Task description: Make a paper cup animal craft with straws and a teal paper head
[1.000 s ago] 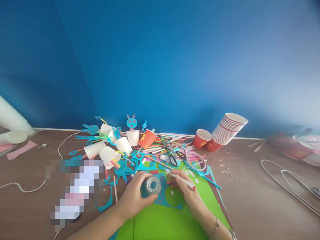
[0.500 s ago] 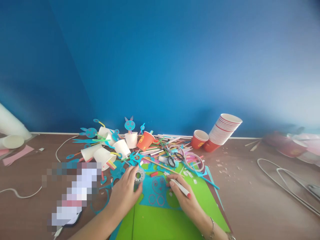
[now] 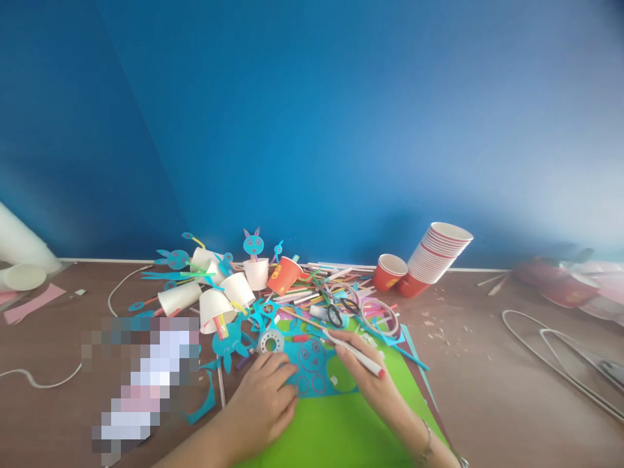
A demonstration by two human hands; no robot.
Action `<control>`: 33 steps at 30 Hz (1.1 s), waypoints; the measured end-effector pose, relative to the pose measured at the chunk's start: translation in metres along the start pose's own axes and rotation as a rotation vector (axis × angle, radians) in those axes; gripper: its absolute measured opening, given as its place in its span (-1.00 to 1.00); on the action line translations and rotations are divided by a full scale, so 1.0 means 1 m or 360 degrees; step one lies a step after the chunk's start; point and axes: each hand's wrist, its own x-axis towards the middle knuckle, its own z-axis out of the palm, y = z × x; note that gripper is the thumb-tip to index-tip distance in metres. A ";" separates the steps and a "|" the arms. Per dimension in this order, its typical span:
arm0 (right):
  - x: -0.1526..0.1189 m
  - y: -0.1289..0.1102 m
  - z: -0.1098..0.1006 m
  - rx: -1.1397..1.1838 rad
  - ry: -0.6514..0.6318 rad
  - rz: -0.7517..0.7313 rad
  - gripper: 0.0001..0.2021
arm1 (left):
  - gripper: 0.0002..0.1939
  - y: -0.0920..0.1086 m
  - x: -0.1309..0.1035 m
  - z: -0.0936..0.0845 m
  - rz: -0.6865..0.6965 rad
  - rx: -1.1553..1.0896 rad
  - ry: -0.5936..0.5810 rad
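Observation:
My right hand [image 3: 373,374] grips a white marker [image 3: 358,357] with a red end, its tip pointing up and left, raised above the sheets. My left hand [image 3: 266,400] lies on the left part of a blue paper [image 3: 336,380], fingers bent lightly and nothing held. On that paper a face and small circles are drawn in red, beside a cut-out hole. Just beyond my left fingertips sits a tape roll [image 3: 270,342]. A red marker cap [image 3: 301,338] lies close to its right. Green sheets [image 3: 336,432] are underneath.
Behind lie scissors [image 3: 334,314], many straws and markers, and white paper cups [image 3: 180,298] with blue paper animals. An orange cup [image 3: 284,275] and a tall leaning cup stack [image 3: 433,257] stand farther back. A blurred-out object [image 3: 146,390] is at left, a white cable [image 3: 550,344] at right.
My left hand has let go of the tape roll and moved down and right onto the blue paper. My right hand has shifted slightly right with the marker. The blue paper has turned slightly.

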 end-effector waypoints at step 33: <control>-0.012 0.029 0.046 -0.0302 -0.0243 0.0105 -0.81 | -0.91 -0.009 0.000 0.003 -0.0092 -0.0353 0.0015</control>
